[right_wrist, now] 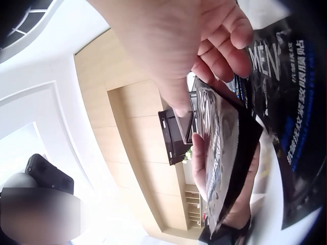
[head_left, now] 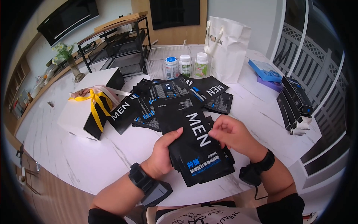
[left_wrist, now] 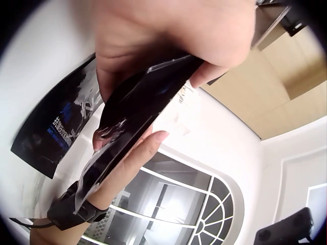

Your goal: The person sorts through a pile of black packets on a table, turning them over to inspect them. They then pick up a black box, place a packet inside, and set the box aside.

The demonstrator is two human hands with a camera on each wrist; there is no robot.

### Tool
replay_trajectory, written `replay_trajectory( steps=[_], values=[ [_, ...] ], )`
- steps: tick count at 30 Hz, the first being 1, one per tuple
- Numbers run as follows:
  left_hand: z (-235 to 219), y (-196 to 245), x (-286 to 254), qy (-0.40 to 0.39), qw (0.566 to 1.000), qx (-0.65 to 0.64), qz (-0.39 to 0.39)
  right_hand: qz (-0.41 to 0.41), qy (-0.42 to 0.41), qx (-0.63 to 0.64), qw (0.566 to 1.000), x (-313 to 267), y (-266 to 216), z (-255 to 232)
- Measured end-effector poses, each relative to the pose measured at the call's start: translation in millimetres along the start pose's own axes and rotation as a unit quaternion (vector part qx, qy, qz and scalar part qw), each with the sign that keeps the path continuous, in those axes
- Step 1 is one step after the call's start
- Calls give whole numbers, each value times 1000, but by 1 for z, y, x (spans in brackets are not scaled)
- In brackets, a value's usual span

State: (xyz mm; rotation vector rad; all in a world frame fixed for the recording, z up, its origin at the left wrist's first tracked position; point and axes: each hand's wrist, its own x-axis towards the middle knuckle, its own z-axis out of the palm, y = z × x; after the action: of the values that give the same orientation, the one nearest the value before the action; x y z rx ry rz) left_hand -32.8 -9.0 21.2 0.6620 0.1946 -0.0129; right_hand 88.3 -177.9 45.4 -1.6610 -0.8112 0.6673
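Fingers of the left hand [head_left: 160, 156] gripping a stack of black MEN packets [head_left: 189, 152] above the white table [head_left: 253, 112], its underside hidden in my head view, right hand [head_left: 235, 134] at its edge, whether pinching I can't tell, bottles [head_left: 185, 67] beyond illegible.

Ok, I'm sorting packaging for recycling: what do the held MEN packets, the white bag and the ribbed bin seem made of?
MEN packets: probably plastic or foil-laminate film, satin black with shiny creases and thin edges. White bag: likely smooth paper, judging by its stiff folds. Ribbed bin: apparently glossy plastic, see-through; could be glass.
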Motion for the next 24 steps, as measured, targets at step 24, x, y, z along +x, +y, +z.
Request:
replay_trajectory(
  steps=[24],
  values=[
    [1,5,5,72,994,-21,85,-100,25,84,991,16,30,-14]
  ],
)
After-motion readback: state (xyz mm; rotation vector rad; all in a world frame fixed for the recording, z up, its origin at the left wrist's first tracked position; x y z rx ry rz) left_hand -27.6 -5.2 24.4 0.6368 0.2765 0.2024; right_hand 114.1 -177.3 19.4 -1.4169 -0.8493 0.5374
